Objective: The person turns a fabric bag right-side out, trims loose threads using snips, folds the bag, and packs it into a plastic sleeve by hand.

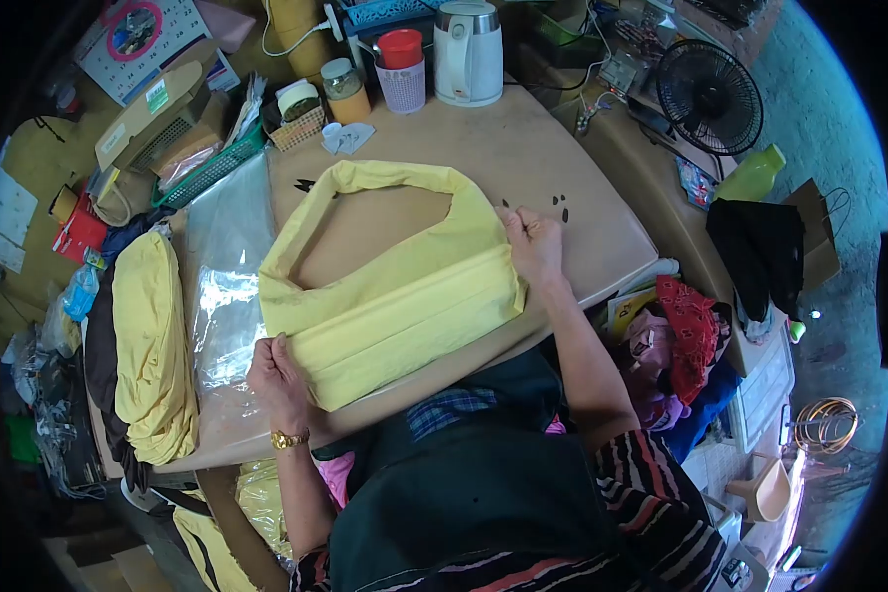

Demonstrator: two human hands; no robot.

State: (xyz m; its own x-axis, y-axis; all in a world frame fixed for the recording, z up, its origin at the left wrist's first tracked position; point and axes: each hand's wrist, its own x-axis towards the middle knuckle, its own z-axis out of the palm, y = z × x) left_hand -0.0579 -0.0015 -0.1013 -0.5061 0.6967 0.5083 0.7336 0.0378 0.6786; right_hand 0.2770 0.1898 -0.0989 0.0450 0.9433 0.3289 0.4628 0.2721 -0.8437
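Observation:
A yellow cloth bag (405, 321) with a wide looped strap (395, 176) lies nearly flat on the brown table (533, 148). Its lower part is folded into a band with a crease along it. My left hand (278, 380), a gold watch at the wrist, pinches the bag's left edge. At the opposite end, my right hand (535, 242) is closed on the right edge near the base of the strap. Table surface shows through the loop.
On my left are a clear plastic sheet (229, 286) and a bundle of yellow cloth (148, 345). An electric kettle (469, 54), a purple cup (402, 87) and jars (342, 81) line the back. A black fan (708, 97) and piled fabrics (681, 345) stand right.

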